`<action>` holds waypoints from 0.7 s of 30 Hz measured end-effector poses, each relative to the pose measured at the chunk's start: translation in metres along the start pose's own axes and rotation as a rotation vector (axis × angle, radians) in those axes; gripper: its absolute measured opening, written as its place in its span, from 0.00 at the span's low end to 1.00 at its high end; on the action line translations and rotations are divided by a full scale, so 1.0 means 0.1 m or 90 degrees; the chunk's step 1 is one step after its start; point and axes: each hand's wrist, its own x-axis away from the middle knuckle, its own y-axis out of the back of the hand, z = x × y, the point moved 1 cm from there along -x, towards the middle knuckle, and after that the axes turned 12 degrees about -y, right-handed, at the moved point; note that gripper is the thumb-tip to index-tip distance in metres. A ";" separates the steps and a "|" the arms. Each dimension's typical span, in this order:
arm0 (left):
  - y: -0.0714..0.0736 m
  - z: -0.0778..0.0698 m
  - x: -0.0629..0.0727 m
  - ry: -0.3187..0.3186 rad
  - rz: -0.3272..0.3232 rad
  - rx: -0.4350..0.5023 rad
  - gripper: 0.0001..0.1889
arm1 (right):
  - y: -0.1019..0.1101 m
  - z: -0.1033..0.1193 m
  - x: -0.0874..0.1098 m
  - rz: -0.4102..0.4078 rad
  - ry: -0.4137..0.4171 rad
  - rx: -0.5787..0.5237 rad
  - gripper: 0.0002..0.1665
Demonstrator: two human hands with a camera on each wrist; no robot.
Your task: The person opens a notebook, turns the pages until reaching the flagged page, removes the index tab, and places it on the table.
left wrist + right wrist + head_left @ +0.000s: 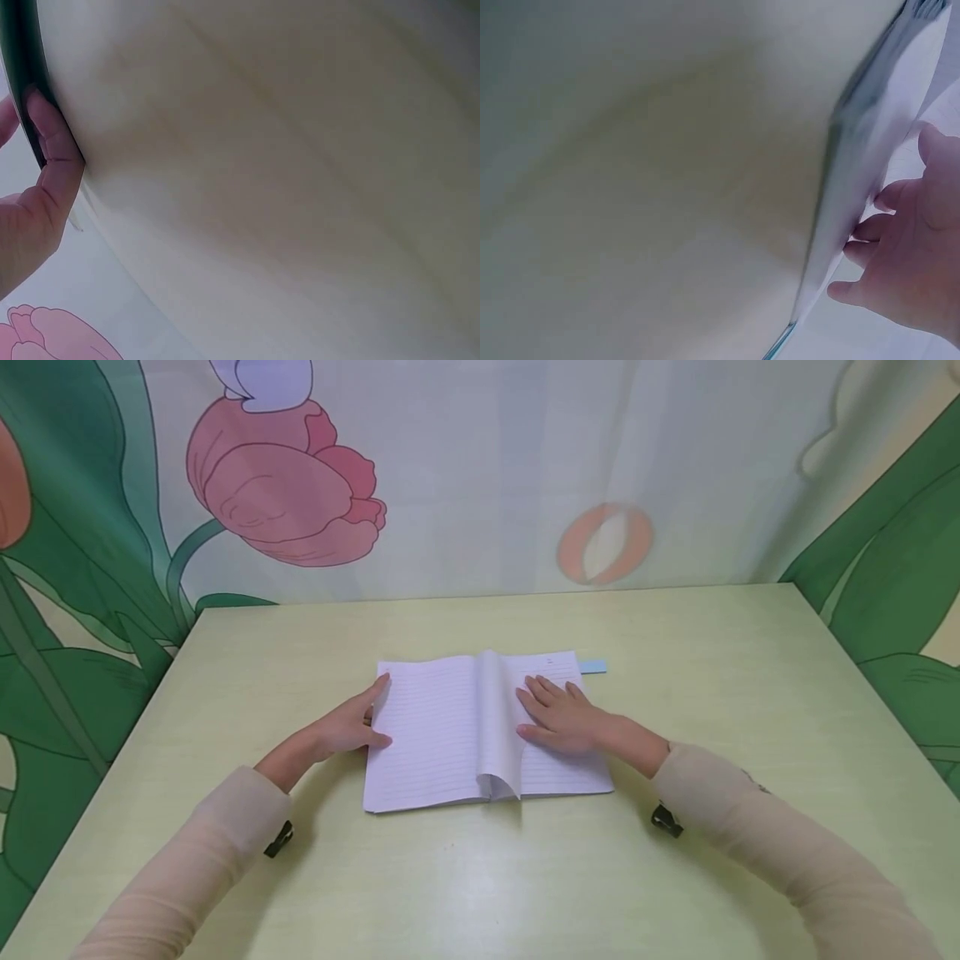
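Note:
An open notebook [423, 735] with lined pages lies in the middle of the table. One loose leaf [495, 718] stands up and curls over near the spine. My left hand [348, 722] grips the notebook's left edge, with the thumb on the page; in the left wrist view, fingers [56, 139] reach under the dark green cover [26, 67]. My right hand [562, 718] rests on the right-hand page, its fingers spread and its thumb near the curled leaf. The right wrist view shows the page edges [855, 142] beside that hand.
A pale blue strip [592, 667] sticks out past the notebook's upper right edge. The pale wooden table [465, 877] reaches back to a printed curtain [480, 477] with flowers and leaves. Dark clips [666, 821] hang below the sleeves.

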 end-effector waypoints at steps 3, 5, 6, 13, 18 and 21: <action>0.00 0.00 0.00 0.003 0.002 0.003 0.49 | 0.01 0.09 -0.01 0.016 0.007 -0.014 0.39; 0.00 0.00 0.00 0.009 0.001 0.004 0.49 | 0.02 0.15 -0.02 0.024 0.012 -0.021 0.39; 0.00 0.00 0.00 0.009 0.001 0.005 0.49 | 0.02 0.18 -0.04 0.024 0.017 -0.020 0.39; 0.01 0.02 0.00 0.001 0.002 0.025 0.44 | 0.00 0.39 -0.13 0.040 0.041 -0.002 0.40; 0.02 0.02 0.02 0.001 0.005 0.064 0.34 | -0.02 0.50 -0.16 0.051 0.056 0.003 0.41; 0.02 0.00 0.03 0.007 0.007 0.073 0.33 | -0.03 0.57 -0.16 0.054 0.065 0.013 0.41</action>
